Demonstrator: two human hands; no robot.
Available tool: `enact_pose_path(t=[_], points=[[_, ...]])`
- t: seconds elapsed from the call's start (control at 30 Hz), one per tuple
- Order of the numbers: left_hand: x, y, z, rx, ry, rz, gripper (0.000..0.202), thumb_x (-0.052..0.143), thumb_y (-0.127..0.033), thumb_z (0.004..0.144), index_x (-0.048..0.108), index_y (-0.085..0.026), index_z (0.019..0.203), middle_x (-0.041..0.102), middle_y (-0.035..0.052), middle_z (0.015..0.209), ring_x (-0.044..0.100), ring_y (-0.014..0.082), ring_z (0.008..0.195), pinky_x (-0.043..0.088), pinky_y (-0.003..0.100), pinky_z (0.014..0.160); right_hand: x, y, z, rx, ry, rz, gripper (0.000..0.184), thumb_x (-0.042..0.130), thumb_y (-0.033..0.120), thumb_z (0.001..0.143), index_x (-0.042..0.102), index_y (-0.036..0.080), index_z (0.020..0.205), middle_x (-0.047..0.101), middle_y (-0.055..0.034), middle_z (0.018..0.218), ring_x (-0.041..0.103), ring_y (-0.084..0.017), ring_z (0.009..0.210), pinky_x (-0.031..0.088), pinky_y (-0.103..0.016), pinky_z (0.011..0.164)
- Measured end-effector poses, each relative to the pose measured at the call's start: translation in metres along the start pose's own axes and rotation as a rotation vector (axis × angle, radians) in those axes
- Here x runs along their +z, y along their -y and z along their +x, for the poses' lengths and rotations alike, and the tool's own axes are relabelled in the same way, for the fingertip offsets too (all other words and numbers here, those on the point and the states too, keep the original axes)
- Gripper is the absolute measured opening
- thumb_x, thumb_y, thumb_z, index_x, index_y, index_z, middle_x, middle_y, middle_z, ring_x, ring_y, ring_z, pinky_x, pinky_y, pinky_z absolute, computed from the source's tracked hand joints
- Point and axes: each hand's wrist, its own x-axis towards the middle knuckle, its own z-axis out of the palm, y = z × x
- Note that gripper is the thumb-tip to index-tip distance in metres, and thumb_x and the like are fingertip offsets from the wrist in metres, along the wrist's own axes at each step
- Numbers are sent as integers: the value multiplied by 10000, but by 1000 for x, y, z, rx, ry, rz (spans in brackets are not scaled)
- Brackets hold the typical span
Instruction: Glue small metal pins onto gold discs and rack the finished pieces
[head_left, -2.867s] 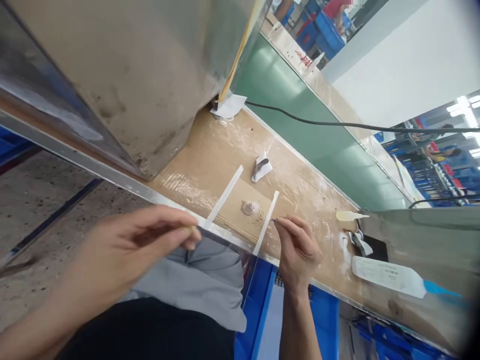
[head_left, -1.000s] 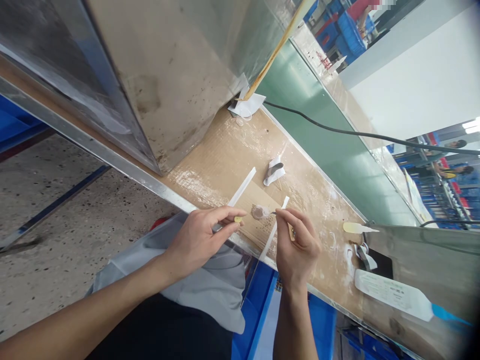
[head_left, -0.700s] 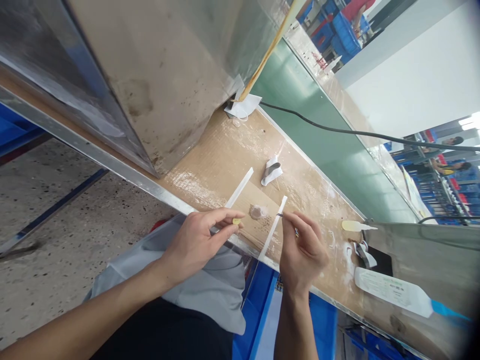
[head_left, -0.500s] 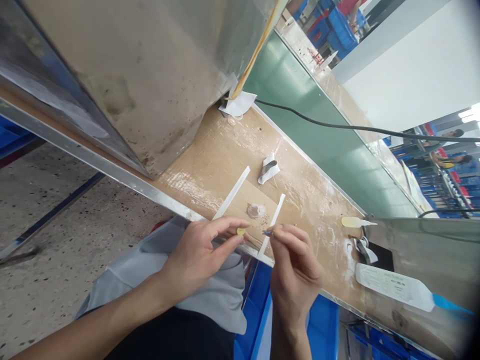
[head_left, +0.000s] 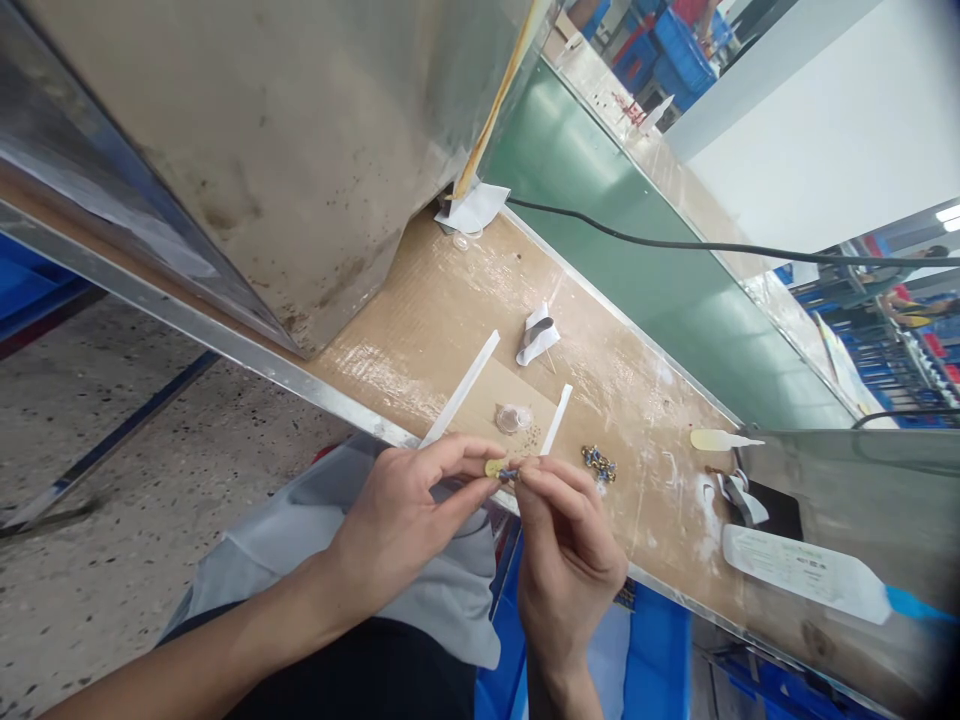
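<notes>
I'm in a factory workshop, as shown by my worn, stained bench [head_left: 435, 295] across the middle, the speckled floor [head_left: 232, 450] at lower left, blue bins [head_left: 684, 60] at upper right and crowded racks [head_left: 911, 345] at the right edge.

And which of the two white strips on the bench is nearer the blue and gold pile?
The strip running behind the right hand, between the pale lump and the pile; the other strip lies beyond the lump.

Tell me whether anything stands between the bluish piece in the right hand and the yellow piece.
Nothing visible does: the bluish piece in the right hand is right beside the yellow piece in the left hand; whether they touch, I cannot tell.
</notes>
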Motion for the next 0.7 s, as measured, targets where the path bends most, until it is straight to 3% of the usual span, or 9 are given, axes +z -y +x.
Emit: enact_pose_path(t=[0.23,0.57,0.7], points=[[0,-3,-2,23,-21,23,231,836,-188,1032,827,-341,1205,927,-137,1074,899,106,1003,646,117,900,1,1,1,-8,14,9,168,808,147,1059,874,290,1119,808,-45,1158,784,-203,1073,667,-324,895],[0,-1,-6,31,-28,40,247,835,-191,1040,824,-352,1227,928,-148,1090,898,86,1026,634,88,891,0,2,1,-43,34,-27,169,812,155,1064,878,292,1137,809,-43,1164,796,-201,1069,677,-320,895],[2,0,-5,99,-42,80,267,839,-142,1034,809,-322,1228,928,-135,1095,897,82,1014,631,87,917,-2,1,1,-83,46,-57,205,811,124,1058,879,291,1157,810,-40,1167,797,-198,1074,677,-319,914]])
